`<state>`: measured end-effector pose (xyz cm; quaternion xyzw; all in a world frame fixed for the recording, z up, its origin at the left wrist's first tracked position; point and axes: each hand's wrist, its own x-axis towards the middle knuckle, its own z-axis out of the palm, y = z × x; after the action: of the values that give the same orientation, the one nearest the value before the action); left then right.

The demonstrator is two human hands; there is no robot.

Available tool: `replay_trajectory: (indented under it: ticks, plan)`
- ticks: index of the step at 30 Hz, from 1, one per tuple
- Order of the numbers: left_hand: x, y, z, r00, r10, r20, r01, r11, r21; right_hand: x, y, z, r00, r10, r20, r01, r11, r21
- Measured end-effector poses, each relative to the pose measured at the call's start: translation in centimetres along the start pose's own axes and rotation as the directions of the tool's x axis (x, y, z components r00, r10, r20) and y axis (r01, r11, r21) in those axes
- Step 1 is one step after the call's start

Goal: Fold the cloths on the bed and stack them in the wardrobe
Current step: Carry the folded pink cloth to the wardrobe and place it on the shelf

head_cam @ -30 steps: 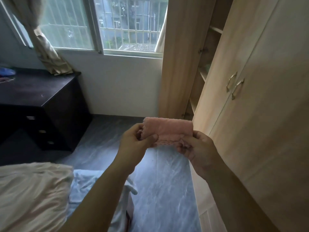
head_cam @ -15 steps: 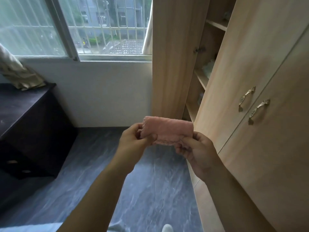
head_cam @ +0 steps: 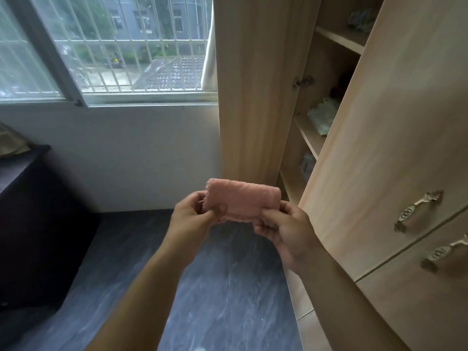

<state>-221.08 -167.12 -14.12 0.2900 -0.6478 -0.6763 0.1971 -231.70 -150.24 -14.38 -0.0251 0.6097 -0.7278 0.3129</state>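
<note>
Nearer to the wardrobe (head_cam: 379,153) than a moment ago, the person is still carrying the pink cloth (head_cam: 243,198) in the same two-handed hold, and the open section with its shelves is now filling more of the upper right, while the dark cabinet (head_cam: 38,224) is sliding off to the left edge. Both bare forearms are reaching forward from below and angling in toward each other. The left hand (head_cam: 192,216) is pinching the cloth's left end, thumb lying across the near face and fingers curling round behind. The right hand (head_cam: 286,229) is gripping the lower right corner, thumb pressing on the front and fingers tucking underneath. The cloth is folded into a small thick rectangle with a scalloped edge showing along its left and bottom sides, and it is hanging in the air between the hands, above the grey marbled floor (head_cam: 228,287), just in front of the wardrobe's open side and not yet on any shelf. A pale green cloth (head_cam: 323,117) is lying on a middle shelf (head_cam: 310,138) inside. The closed doors on the right are showing two brass handles (head_cam: 415,210). Behind the hands, the barred window (head_cam: 131,46) is letting in daylight.
</note>
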Motion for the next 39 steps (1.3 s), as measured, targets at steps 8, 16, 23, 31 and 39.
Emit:
replay_trajectory:
  ticks: [8,16,23,31,39]
  plan:
    - [14.8,-1.2,-2.2,0.995,-0.006,0.096,0.009,1.0,-0.024,11.3,-1.0,5.4,0.995,0.034,-0.092,-0.024,0.994,0.109]
    - [28.5,0.4,-3.7,0.959,-0.034,0.281,0.015,0.998,0.069,20.6,-2.7,10.3,0.97,0.034,-0.241,0.019,0.977,0.212]
    - [36.0,-0.9,-0.5,0.905,-0.137,0.402,0.132,0.99,0.04,27.5,-2.2,9.2,0.942,0.08,-0.327,0.003,0.97,0.243]
    - [43.8,-6.9,3.1,0.866,-0.294,0.405,0.243,0.954,0.174,36.8,2.3,6.4,0.895,0.223,-0.386,-0.095,0.941,0.324]
    - [50.1,-7.6,6.8,0.807,-0.352,0.473,0.278,0.935,0.222,42.1,1.3,4.7,0.85,0.266,-0.454,-0.085,0.921,0.38]
